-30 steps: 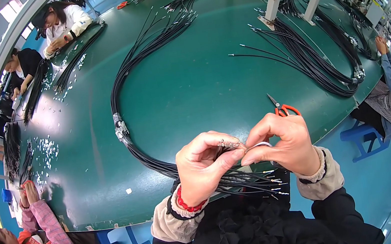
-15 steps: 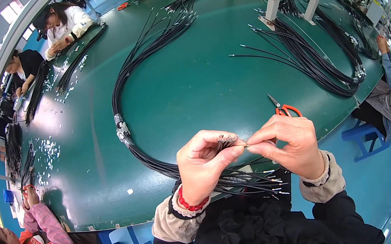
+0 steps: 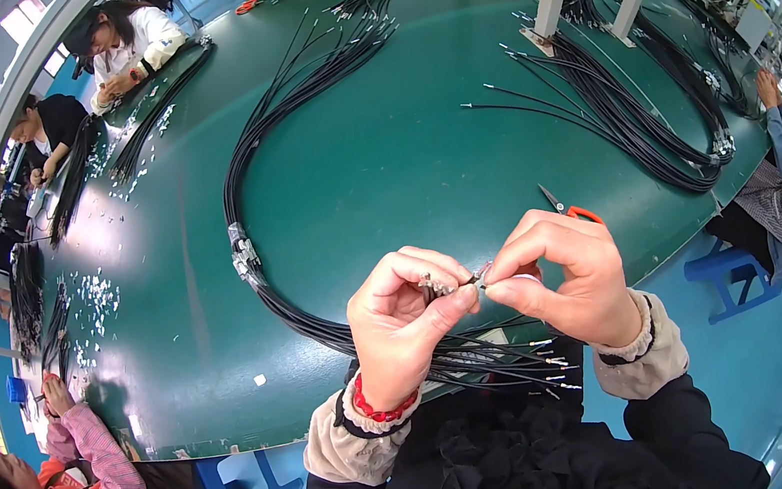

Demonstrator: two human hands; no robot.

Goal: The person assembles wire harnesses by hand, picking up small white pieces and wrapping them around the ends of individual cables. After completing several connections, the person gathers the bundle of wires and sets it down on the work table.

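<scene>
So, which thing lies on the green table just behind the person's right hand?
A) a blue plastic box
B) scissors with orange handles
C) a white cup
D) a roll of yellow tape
B: the scissors with orange handles lie on the green table just beyond the right hand, which meets the left hand over a small metal part at the end of a black cable.

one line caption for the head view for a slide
Both hands, left hand and right hand, pinch a small metal connector above a black cable bundle on a green table.
</scene>
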